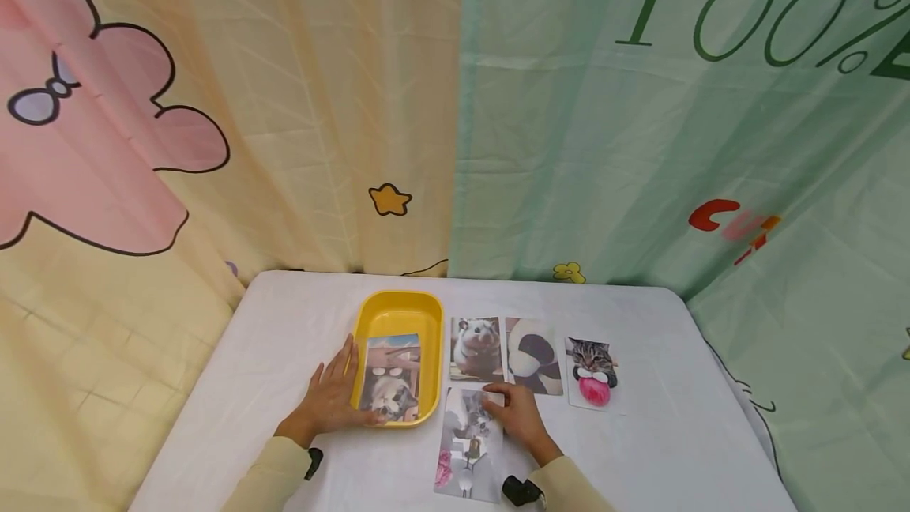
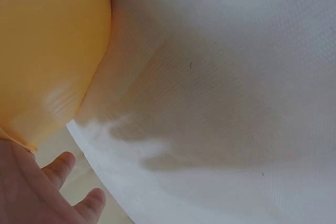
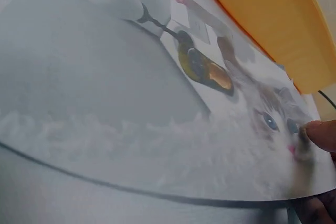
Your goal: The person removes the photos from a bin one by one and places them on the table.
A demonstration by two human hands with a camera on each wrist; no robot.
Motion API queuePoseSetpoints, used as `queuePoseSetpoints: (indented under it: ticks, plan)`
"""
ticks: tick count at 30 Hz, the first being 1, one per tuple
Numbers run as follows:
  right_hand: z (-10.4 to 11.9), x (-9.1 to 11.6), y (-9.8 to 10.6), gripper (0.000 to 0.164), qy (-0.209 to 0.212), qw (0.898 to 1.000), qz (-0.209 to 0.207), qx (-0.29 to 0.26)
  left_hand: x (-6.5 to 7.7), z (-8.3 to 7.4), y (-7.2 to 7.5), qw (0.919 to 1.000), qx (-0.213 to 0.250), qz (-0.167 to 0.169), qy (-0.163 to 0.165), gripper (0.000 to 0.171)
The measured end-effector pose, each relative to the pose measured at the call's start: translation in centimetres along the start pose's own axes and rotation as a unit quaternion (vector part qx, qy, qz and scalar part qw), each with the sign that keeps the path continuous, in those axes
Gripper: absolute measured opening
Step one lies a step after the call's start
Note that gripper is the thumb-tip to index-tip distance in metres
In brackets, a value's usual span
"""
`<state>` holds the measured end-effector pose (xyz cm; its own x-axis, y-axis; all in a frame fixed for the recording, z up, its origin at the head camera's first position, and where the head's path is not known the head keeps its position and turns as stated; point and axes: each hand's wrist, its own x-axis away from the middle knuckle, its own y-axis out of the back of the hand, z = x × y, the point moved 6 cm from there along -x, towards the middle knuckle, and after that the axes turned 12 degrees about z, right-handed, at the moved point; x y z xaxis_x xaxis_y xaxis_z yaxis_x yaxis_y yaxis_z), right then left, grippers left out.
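My right hand [image 1: 522, 417] pinches the edge of a picture card [image 1: 460, 461] showing a white kitten. In the right wrist view its thumb [image 3: 321, 134] lies on the card's printed face, with other fingers under the edge. The card lies tilted in front of a row of other cards. My left hand [image 1: 330, 401] rests against the left side of a yellow tray [image 1: 431, 310], fingers spread and thumb near its front rim. Inside the tray lies another animal picture card [image 1: 392, 378]. In the left wrist view two extended fingertips [image 2: 94, 203] stand out past the tray's wall [image 2: 52, 40].
Right of the tray lie a hamster card [image 1: 476, 348], a card with a black-and-white animal [image 1: 533, 354] and a tabby cat card [image 1: 593, 374] with a pink ball. The white table [image 1: 682, 417] backs onto a patterned curtain [image 1: 569, 180].
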<state>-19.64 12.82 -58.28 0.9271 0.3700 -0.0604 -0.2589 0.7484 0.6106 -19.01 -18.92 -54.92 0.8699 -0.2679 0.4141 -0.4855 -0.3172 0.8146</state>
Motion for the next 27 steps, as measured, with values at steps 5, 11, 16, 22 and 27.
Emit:
queuePoseSetpoints:
  ticks: [5,11,16,22,27]
  plan:
    - [1.8,0.0,1.4,0.024,0.015,0.999,-0.036,0.026,0.0,0.0,-0.1,1.0,-0.002,0.001,-0.003,0.141]
    - [5.1,-2.2,2.3,0.023,0.053,0.997,-0.056,-0.009,-0.2,0.1,-0.1,1.0,0.002,0.0,-0.001,0.142]
    - [8.5,-5.1,0.9,0.025,0.089,0.995,-0.027,-0.022,-0.3,0.2,-0.1,1.0,0.002,0.0,0.001,0.143]
    - [11.1,-8.6,-2.2,0.027,0.091,0.994,0.041,-0.054,-0.5,0.1,0.0,1.0,0.007,-0.003,-0.002,0.141]
    - [11.9,-10.8,-4.4,0.028,0.075,0.991,0.064,-0.086,-0.3,0.1,0.1,0.9999,-0.004,-0.004,-0.015,0.137]
